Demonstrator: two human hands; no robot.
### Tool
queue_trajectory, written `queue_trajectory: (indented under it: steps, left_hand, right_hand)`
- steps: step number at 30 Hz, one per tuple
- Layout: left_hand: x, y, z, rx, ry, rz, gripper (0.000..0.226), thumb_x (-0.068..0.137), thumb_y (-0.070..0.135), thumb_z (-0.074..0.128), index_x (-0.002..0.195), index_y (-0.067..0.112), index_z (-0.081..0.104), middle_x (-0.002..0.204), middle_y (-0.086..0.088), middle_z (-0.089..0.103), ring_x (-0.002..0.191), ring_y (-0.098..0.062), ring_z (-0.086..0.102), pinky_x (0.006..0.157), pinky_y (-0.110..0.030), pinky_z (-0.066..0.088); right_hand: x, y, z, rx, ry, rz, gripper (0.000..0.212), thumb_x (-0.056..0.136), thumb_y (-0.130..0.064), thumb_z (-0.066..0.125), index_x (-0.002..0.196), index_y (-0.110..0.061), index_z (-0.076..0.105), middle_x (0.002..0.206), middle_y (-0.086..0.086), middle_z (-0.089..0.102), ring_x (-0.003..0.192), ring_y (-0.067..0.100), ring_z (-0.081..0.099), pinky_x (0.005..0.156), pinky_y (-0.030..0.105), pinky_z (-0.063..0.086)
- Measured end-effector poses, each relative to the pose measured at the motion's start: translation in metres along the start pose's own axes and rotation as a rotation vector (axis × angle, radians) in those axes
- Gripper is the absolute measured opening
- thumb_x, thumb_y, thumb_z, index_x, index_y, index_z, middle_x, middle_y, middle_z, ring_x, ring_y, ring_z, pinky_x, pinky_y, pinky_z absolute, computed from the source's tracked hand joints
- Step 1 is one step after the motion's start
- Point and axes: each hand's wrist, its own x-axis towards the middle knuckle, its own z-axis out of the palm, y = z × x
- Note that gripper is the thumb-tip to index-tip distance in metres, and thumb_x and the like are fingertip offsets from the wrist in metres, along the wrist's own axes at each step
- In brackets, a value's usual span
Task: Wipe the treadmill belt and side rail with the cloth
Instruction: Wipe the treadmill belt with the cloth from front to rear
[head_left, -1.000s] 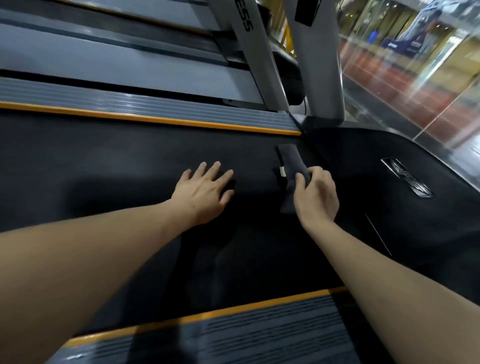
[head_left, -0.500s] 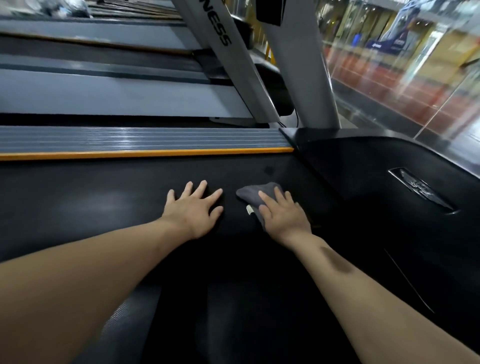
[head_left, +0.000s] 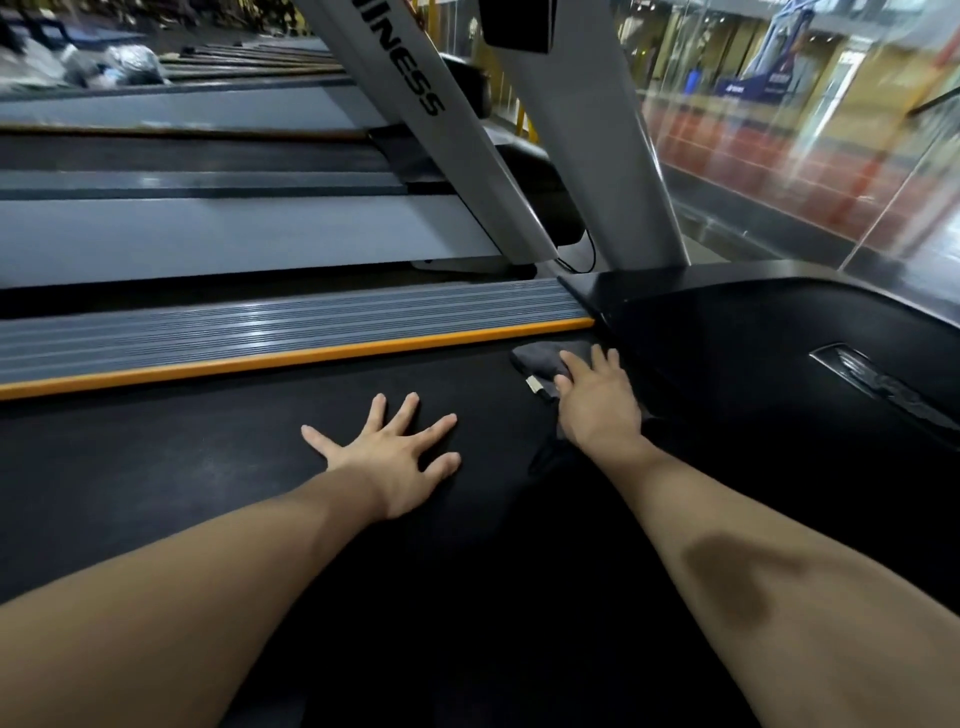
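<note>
The person leans over the treadmill belt (head_left: 208, 467) with both arms stretched out. The left hand (head_left: 387, 452) lies flat on the black belt, fingers spread wide and straight, holding nothing. The right hand (head_left: 597, 405) presses down on the dark grey cloth (head_left: 537, 364) with its fingers laid out straight rather than curled round it (a small pale tag shows at the cloth's edge). The cloth sits at the belt's far front corner, just beside the orange strip (head_left: 291, 358) that borders the ribbed grey side rail (head_left: 260, 325), and close against the black motor cover (head_left: 753, 353). Two grey uprights (head_left: 587, 130) rise from behind the rail.
</note>
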Motion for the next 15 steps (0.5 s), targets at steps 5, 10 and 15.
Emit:
queue_trajectory:
  steps: [5,10,15]
  left_hand:
    - [-0.001,-0.004,0.012,0.036,0.092,0.011,0.058,0.089,0.081,0.009,0.143,0.071,-0.007,0.166,0.019,-0.014,0.153,-0.017,-0.021,0.095,-0.089,-0.007]
    - [-0.001,-0.004,0.019,0.035,0.186,0.024,0.058,0.089,0.081,0.007,0.145,0.069,-0.005,0.167,0.019,-0.010,0.153,-0.016,-0.019,0.096,-0.087,-0.008]
    - [-0.001,-0.005,0.020,0.017,0.202,0.030,0.061,0.088,0.083,0.007,0.146,0.068,-0.004,0.166,0.021,-0.009,0.153,-0.014,-0.020,0.098,-0.086,-0.009]
  right_hand:
    - [-0.011,-0.018,-0.001,0.144,0.057,0.004,0.042,0.102,-0.033,0.045,0.142,-0.025,0.053,0.152,0.010,0.045,0.141,0.028,0.038,0.114,0.038,0.030]
    - [-0.020,-0.052,0.004,0.230,0.030,-0.199,0.039,0.101,-0.029,0.049,0.139,-0.025,0.056,0.154,0.006,0.043,0.142,0.026,0.038,0.116,0.037,0.025]
    - [0.009,-0.033,0.003,0.170,0.020,-0.202,0.034,0.103,-0.029,0.045,0.136,-0.029,0.055,0.151,-0.003,0.046,0.141,0.023,0.039,0.106,0.038,0.037]
